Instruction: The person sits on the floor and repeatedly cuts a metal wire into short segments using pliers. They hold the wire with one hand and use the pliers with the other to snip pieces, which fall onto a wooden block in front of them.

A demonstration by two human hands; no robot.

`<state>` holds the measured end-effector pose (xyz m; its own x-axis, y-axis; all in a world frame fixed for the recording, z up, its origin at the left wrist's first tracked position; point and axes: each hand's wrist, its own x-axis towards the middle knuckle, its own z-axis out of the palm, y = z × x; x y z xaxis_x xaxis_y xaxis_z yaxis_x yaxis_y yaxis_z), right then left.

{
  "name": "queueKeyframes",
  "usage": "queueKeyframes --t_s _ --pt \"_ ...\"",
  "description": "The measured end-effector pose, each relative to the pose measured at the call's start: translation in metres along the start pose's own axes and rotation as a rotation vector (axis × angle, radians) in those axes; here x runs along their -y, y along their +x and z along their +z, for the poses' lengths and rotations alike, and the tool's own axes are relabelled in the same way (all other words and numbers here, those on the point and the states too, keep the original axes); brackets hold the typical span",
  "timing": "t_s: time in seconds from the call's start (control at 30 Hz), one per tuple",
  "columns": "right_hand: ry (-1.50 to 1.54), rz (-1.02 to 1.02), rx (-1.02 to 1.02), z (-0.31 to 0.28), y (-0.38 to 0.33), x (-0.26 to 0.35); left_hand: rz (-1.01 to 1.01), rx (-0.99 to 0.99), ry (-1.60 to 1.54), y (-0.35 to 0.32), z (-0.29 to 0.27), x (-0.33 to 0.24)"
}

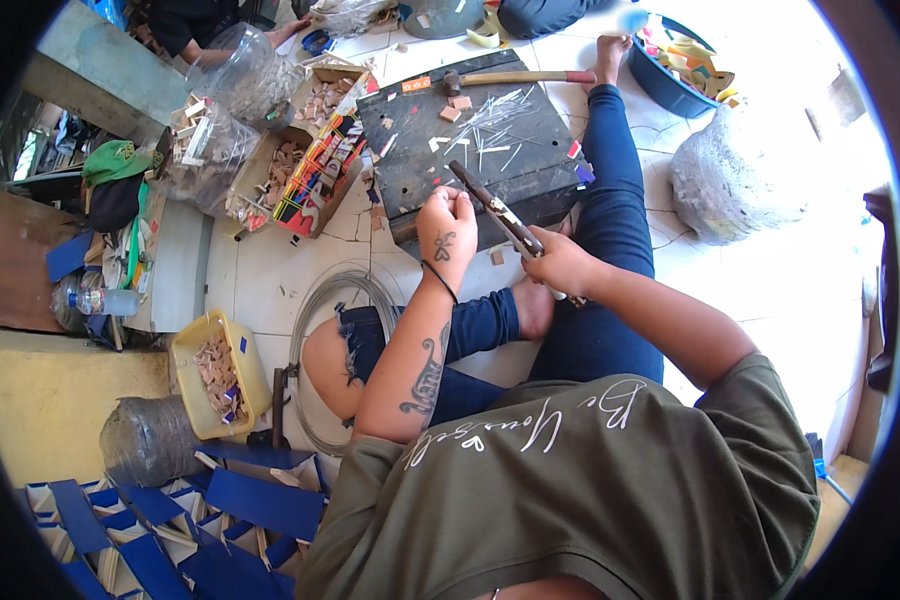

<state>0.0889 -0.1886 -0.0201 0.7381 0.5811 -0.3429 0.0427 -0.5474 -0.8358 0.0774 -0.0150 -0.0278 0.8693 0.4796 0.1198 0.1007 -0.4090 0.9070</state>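
Note:
My right hand is wrapped round a long, narrow brown tool with worn whitish patches. Its kind cannot be made out. The tool slants up and left, its far end over the near part of a dark wooden block. Just left of that end is my left hand, fingers pinched together; anything between them is too small to name. Thin pale sticks or wire pieces lie scattered on the block with small brown wooden pieces. A hammer rests along its far edge.
Left of the block stand cardboard boxes of small wooden pieces. A yellow tub, a wire coil and blue-covered pieces are nearer. A blue basin and a wrapped bundle sit right. Another person's arm shows far left.

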Motion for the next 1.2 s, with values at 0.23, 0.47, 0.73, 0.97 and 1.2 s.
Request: queueKeyframes --t_s 0.23,0.47,0.73,0.97,1.2 --pt "-0.153 0.087 -0.067 -0.009 -0.007 0.03 0.097 -0.017 0.063 0.01 -0.001 0.001" --pt "-0.021 0.046 -0.027 -0.039 0.011 0.022 0.024 0.052 -0.191 0.014 -0.003 0.021" --pt "-0.48 -0.069 -0.231 -0.052 -0.102 -0.046 -0.004 0.394 -0.184 -0.118 -0.09 0.029" --pt "-0.748 0.146 -0.216 -0.044 -0.178 -0.086 0.18 0.153 0.892 -0.231 -0.174 0.032" --pt "-0.717 -0.438 -0.289 -0.046 -0.152 -0.004 0.346 0.262 0.319 -0.293 -0.221 0.055"
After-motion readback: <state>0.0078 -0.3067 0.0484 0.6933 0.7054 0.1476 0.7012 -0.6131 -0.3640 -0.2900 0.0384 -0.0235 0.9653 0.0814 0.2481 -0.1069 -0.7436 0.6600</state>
